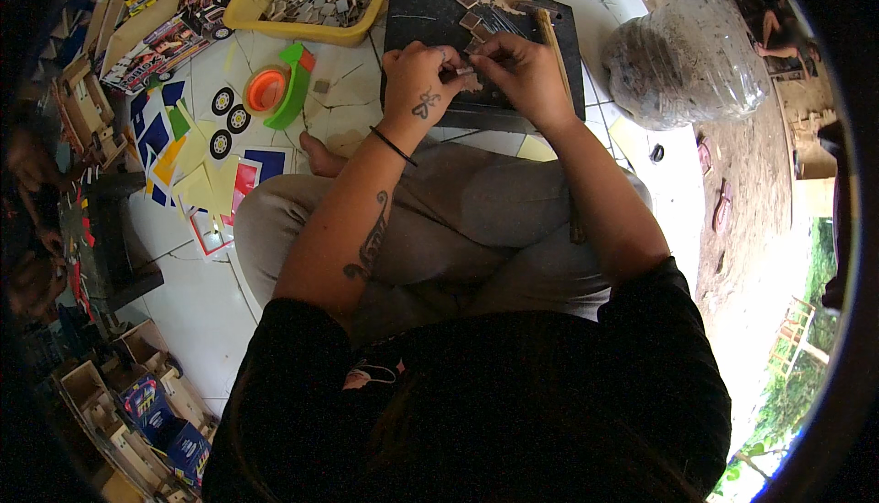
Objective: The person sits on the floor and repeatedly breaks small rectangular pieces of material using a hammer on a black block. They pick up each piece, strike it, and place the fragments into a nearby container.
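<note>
Both of my hands meet over a low black board (pixel 439 10). The fingers of my left hand (pixel 419 89) are closed in a pinch on a small pale piece (pixel 464 71). My right hand (pixel 524 75) pinches the same piece from the other side; its exact kind is too small to tell. Just beyond the fingertips, several small brown square pieces (pixel 470 21) lie on the board beside thin grey sticks (pixel 499 24) that look like nails. A narrow wooden strip (pixel 554 54) runs along the board's right side.
A yellow basin (pixel 252 20) full of small squares stands behind left. An orange tape roll (pixel 265 89) in a green dispenser, black toy wheels (pixel 222 100) and coloured sheets (pixel 188 160) lie left. Toy trucks (pixel 160 45) sit farther left. A large clear plastic container (pixel 687 59) stands right.
</note>
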